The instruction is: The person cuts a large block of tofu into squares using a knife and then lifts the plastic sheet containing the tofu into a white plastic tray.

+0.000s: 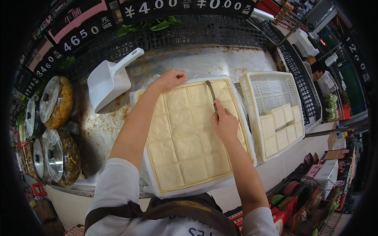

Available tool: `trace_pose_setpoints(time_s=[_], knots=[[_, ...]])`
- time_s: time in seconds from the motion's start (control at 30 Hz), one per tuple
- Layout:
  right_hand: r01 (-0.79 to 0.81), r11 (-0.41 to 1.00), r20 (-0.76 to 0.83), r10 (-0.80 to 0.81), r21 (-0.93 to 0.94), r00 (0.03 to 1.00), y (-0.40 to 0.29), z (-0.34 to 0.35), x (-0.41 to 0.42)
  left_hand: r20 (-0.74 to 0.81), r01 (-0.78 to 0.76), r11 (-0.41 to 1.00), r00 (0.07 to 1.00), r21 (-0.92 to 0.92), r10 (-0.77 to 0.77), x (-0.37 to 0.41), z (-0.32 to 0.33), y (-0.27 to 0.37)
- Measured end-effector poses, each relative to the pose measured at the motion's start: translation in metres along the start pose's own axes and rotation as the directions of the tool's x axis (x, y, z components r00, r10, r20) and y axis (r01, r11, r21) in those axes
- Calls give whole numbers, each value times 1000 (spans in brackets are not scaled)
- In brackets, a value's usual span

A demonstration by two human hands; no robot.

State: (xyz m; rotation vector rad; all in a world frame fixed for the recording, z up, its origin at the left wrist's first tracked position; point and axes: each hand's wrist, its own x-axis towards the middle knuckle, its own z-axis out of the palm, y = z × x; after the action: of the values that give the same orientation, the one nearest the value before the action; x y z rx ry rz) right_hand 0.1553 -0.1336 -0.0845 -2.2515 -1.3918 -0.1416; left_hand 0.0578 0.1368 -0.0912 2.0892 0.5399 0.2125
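Note:
A large slab of pale yellow tofu (189, 141), marked into squares, lies in a shallow white tray (153, 187) lined with thin sheeting. My right hand (226, 124) holds a narrow knife (211, 90) by its handle, index finger stretched along it. The blade points away from me over the slab's far right part, along a line between squares. At the tray's far edge, my left hand (172, 79) rests with curled fingers; whether it grips the liner is hidden. On the right, a white perforated crate (271, 88) contains several cut tofu blocks (282, 116).
A white plastic scoop (107, 81) lies left of the tray on the stained metal counter (100, 129). Lidded bowls of food (60, 157) stand at the far left. Black plastic grating (189, 34) and price signs (85, 23) line the back. A wire rack of goods (319, 188) is at lower right.

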Motion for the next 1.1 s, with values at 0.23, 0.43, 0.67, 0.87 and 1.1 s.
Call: trace_pose_setpoints(time_s=[0.23, 0.43, 0.67, 0.87, 1.1], knots=[[2, 999, 13, -2, -36, 1000, 0, 1, 2, -10, -15, 1000, 1000, 13, 15, 3, 2, -4], [0, 999, 16, 1, -47, 1000, 0, 2, 4, -2, -11, 1000, 1000, 9, 11, 4, 3, -7], [-9, 999, 4, 9, -40, 1000, -1, 4, 2, 23, -17, 1000, 1000, -23, 17, 6, 2, -13], [-1, 1000, -35, 0, -21, 999, 2, 5, -3, 69, 14, 999, 998, -46, -11, 4, -3, 0], [-61, 998, 22, 62, -23, 998, -3, -4, -6, 25, -130, 984, 991, 120, 128, 14, 9, 46]])
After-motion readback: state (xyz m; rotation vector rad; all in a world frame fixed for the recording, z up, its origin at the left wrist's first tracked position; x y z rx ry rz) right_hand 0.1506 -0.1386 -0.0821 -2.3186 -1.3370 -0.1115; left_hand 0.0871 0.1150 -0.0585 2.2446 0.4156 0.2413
